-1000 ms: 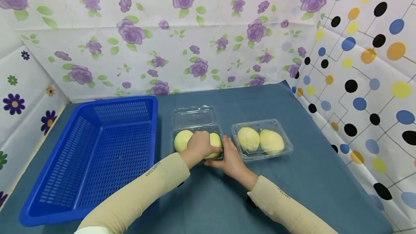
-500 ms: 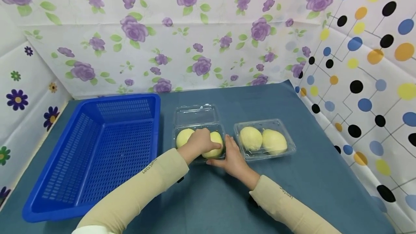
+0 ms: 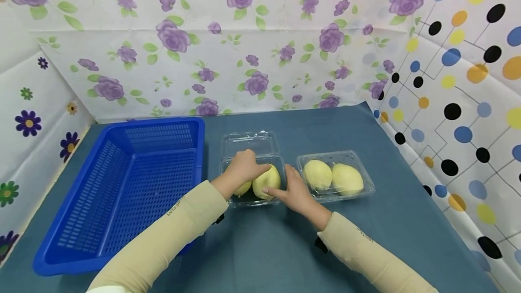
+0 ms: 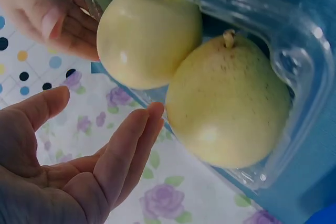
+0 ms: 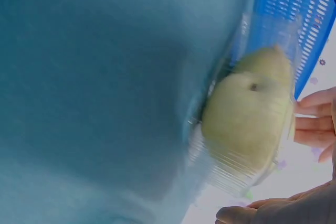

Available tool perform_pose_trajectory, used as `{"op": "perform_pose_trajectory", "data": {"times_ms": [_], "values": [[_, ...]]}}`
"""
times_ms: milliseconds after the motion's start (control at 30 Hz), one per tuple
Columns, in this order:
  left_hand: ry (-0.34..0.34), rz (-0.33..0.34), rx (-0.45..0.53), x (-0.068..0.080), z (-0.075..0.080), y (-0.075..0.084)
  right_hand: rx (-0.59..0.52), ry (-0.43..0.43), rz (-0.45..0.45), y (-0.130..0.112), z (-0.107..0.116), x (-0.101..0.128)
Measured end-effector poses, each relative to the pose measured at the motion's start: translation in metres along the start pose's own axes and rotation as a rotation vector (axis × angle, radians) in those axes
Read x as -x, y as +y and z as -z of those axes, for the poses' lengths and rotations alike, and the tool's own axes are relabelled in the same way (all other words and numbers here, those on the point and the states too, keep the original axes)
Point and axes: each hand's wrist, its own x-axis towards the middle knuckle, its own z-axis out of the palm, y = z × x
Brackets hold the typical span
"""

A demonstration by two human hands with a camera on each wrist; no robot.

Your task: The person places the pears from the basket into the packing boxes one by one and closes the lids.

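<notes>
Two pale yellow pears sit side by side in a clear plastic clamshell box [image 3: 249, 144] whose lid lies folded back. My left hand [image 3: 242, 170] is over the left pear [image 3: 243, 188] and hides part of it. The left wrist view shows this hand [image 4: 89, 166] with fingers extended, apart from the stemmed pear [image 4: 228, 103]. My right hand [image 3: 299, 193] is at the box's right side. Its thumb lies before the right pear [image 3: 266, 182], and its other fingers are along the wall. In the right wrist view, my right hand [image 5: 294, 205] appears only partly, at the lower right.
A second clear box [image 3: 368, 186] with two pears stands to the right of my right hand and looks closed. At left is a large blue plastic basket [image 3: 199, 157] with slotted walls. A blue-green cloth [image 3: 260, 248] covers the table; patterned sheets [image 3: 228, 71] line the back and sides.
My left hand has let go of the right pear and moved up and left, so more of that pear shows. The right thumb has come up over the box's front edge.
</notes>
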Motion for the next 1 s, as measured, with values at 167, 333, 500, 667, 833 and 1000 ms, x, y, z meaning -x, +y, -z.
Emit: {"op": "perform_pose_trajectory", "data": {"times_ms": [167, 333, 500, 667, 833, 1000], "values": [[0.048, 0.041, 0.030, 0.000, 0.011, -0.006, -0.047, 0.034, -0.002, -0.009, 0.009, -0.010], [0.072, 0.081, 0.084, -0.003, 0.021, -0.013, -0.069, 0.065, -0.021, -0.012, 0.014, -0.021], [0.122, 0.091, 0.206, -0.009, 0.028, -0.022, -0.084, 0.074, -0.024, -0.015, 0.018, -0.032], [0.131, 0.171, 0.369, -0.017, 0.029, -0.031, -0.118, 0.049, -0.047, -0.017, 0.021, -0.041], [0.132, 0.236, 0.456, -0.023, 0.026, -0.039, -0.137, 0.038, -0.085, -0.019, 0.024, -0.048], [0.105, 0.300, 0.493, -0.029, 0.022, -0.046, -0.149, 0.038, -0.111, -0.016, 0.024, -0.057]]}}
